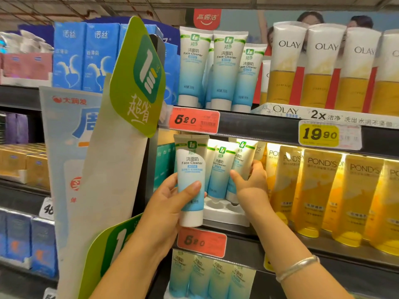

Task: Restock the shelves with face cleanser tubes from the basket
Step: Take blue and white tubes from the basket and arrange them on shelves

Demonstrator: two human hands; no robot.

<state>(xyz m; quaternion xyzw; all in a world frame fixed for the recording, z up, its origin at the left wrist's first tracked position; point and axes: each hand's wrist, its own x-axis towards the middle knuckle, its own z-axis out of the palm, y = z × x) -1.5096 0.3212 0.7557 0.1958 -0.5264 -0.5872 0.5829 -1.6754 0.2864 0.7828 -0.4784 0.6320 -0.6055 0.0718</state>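
Observation:
My left hand (172, 197) grips a white-and-blue face cleanser tube (191, 169), cap down, in front of the middle shelf. My right hand (251, 180) holds a leaning tube (240, 160) of the same kind that stands in the white shelf tray (224, 214). Another tube (220, 167) leans between the two. Several more of these tubes (224, 67) stand on the shelf above, and a row of them (211, 275) sits on the shelf below. The basket is out of view.
Yellow Pond's tubes (319, 190) fill the middle shelf right of my hand, and Olay tubes (323, 65) stand above. A green promo sign (138, 76) juts out at the left. Red price tags (194, 120) mark the shelf edges. Blue boxes (86, 55) stand at the upper left.

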